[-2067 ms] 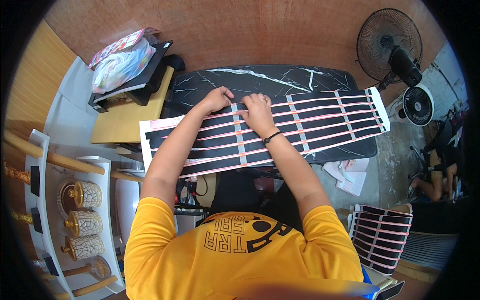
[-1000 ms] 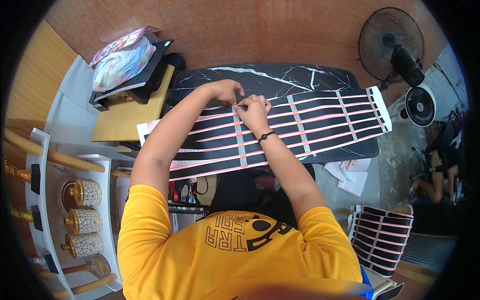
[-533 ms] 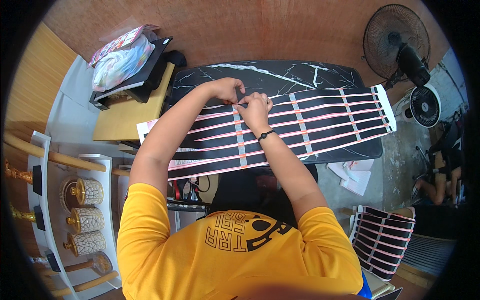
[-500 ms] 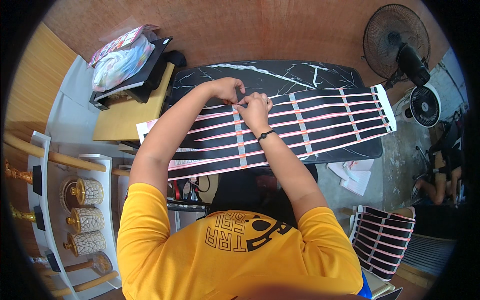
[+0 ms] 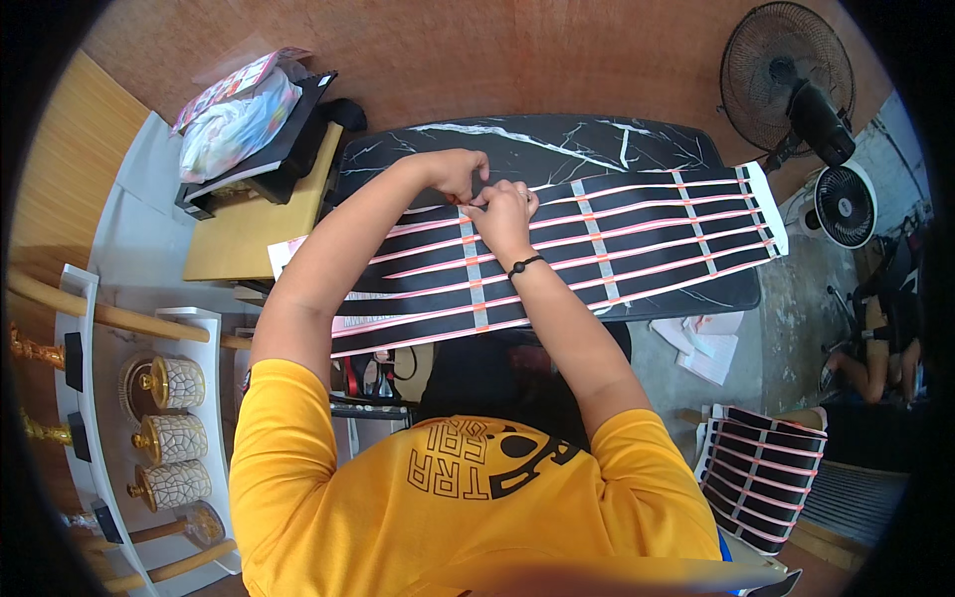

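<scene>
A long black sheet (image 5: 537,242) lies across the table, with several pink-and-white strips (image 5: 637,239) running along it. Grey crossbands with orange marks, such as this band (image 5: 474,267), run across them. My left hand (image 5: 460,177) bends down over the sheet's far edge, fingers curled in a pinch at the farthest strip. Right beside it, my right hand (image 5: 505,211), a black bracelet on its wrist, pinches the same spot, at the far end of a grey band. The hands and their small size partly hide what the fingertips grip.
The black marble-patterned table (image 5: 398,149) stands against a brown wall. A wooden side table (image 5: 229,234) bears a black device and a plastic bag (image 5: 239,129). Two fans stand at right, one black (image 5: 786,80). A second striped black sheet (image 5: 761,473) hangs lower right. Papers (image 5: 704,343) lie on the floor.
Both hands stay at the same spot on the sheet's far edge, with only slight finger movement. The whole view has shifted a little.
</scene>
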